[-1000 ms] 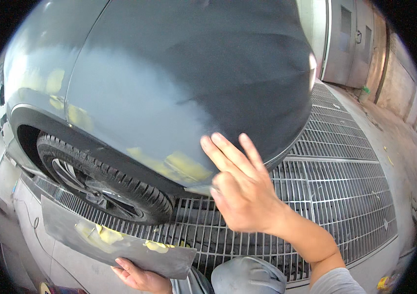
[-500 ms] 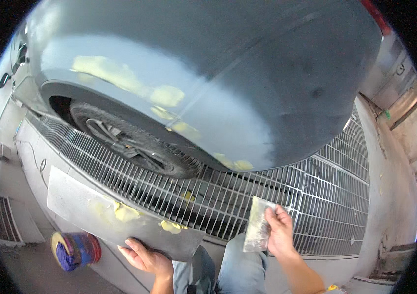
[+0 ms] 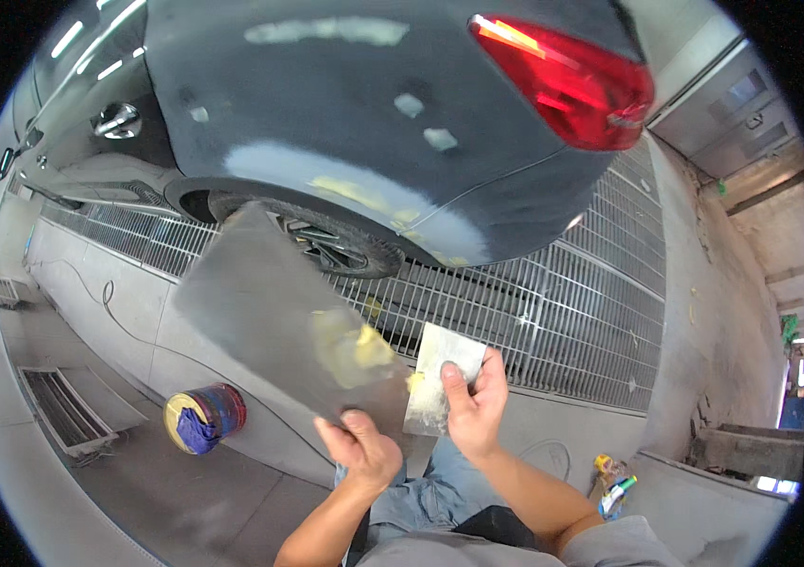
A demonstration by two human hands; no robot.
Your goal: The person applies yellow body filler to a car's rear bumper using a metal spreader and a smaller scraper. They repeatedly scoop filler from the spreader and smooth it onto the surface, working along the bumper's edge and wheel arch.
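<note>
My left hand (image 3: 364, 448) grips the near edge of a large grey metal sheet (image 3: 260, 293), thumb on top, with the sheet tilted up toward the wheel. A lump of yellow putty (image 3: 371, 348) lies on the sheet near its right end, with a thin smear around it. Between the thumb and fingers of my right hand (image 3: 474, 402) is a pale flat putty spreader (image 3: 437, 364). Yellow putty clings to the spreader's left edge, right beside the sheet. Ahead, the grey car body (image 3: 345, 113) carries yellow putty patches (image 3: 364, 196) above the wheel arch.
A red tail light (image 3: 577, 90) is at the car's rear corner. Metal floor grating (image 3: 572, 312) runs under the car. A bucket (image 3: 218, 416) with a purple cloth stands on the left. Bottles (image 3: 617, 491) lie by my right arm, and a cable (image 3: 152, 338) crosses the floor.
The view has drawn back and up, bringing the tail light in. The sheet has swung steeper, and the spreader in my right hand has come over to its right end.
</note>
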